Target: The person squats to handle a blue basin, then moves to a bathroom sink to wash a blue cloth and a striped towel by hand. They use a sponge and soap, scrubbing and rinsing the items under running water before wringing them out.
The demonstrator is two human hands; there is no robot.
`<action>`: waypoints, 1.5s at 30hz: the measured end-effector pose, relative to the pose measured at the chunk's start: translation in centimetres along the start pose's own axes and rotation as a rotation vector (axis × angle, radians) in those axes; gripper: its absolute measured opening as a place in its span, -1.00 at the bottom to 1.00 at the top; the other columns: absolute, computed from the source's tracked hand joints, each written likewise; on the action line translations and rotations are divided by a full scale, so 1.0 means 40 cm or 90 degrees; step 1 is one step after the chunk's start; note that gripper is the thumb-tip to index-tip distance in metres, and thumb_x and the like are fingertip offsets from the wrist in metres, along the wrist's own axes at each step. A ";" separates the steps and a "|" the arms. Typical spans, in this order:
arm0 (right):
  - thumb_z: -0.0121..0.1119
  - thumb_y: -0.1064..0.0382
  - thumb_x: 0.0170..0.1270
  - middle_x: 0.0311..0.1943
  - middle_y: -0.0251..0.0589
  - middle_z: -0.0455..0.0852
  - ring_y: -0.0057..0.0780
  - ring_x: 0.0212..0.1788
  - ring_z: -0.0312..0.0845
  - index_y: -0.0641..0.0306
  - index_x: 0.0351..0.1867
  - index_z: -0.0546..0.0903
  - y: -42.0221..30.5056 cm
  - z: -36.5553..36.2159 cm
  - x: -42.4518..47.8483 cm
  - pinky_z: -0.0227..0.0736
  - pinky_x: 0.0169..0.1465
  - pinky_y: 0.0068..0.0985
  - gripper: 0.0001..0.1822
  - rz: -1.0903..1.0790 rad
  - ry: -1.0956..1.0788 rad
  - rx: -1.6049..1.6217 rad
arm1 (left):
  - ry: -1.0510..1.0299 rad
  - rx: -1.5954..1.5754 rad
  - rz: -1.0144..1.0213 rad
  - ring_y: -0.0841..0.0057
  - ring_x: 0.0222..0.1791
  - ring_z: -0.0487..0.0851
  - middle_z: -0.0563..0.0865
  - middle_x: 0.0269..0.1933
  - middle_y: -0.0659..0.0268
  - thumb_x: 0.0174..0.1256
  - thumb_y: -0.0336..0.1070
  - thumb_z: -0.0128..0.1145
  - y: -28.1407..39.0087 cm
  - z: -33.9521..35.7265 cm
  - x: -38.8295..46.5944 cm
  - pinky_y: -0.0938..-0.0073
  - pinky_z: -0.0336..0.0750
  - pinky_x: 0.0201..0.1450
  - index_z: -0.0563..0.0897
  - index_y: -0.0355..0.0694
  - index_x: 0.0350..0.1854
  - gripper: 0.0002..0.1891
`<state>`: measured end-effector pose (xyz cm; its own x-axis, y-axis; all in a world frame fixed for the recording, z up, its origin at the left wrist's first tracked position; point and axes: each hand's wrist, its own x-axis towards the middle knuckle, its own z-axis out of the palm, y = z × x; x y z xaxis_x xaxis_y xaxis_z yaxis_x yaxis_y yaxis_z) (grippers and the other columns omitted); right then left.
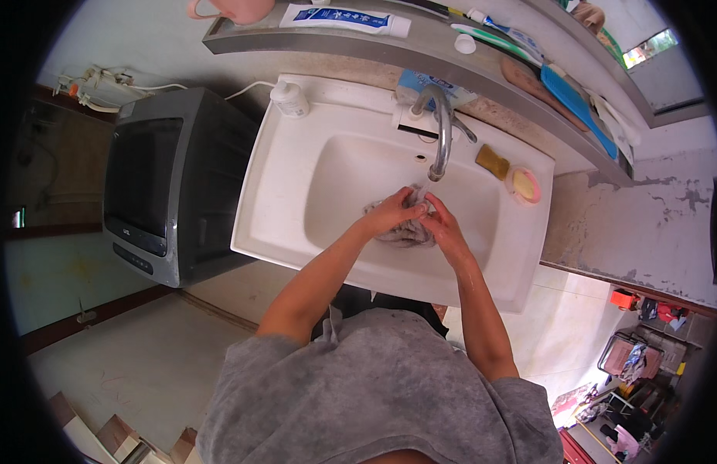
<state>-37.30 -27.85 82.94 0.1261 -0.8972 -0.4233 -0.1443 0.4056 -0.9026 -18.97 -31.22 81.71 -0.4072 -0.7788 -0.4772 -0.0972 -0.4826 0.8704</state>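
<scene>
Water runs from the curved chrome faucet (443,139) onto my hands in the white washbasin (341,174). A wet, crumpled greyish cloth (406,233) lies in the basin beneath them. Over its left part is my left hand (394,212), with the thumb and fingertips close to the other hand. My right hand (444,219) is at the cloth's right side, its fingers curved under the stream. Both hands are wet. Whether either one grips a fold of the cloth cannot be made out.
A white bottle (289,100) stands at the back left corner. On the right rim are a brown sponge (492,162) and a pink soap dish (524,186) with yellow soap. A shelf (335,45) with toothpaste and brushes spans the back. A grey washing machine (210,185) stands left.
</scene>
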 end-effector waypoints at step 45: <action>-0.04 -0.18 0.42 0.38 -0.14 0.32 -0.19 0.43 0.20 0.15 0.42 0.25 0.067 0.010 -0.025 0.12 0.44 -0.12 -0.32 0.188 -0.175 0.791 | 0.151 -0.237 -0.007 0.27 0.07 0.63 0.70 -0.01 0.14 0.28 0.01 0.17 -0.056 -0.005 0.033 0.20 0.52 0.07 0.71 -0.24 -0.20 -0.63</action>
<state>-37.42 -25.80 80.89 0.4626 -0.7423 -0.4849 0.7781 0.6020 -0.1794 -19.11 -31.24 79.10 -0.1843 -0.8223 -0.5384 0.2506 -0.5690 0.7832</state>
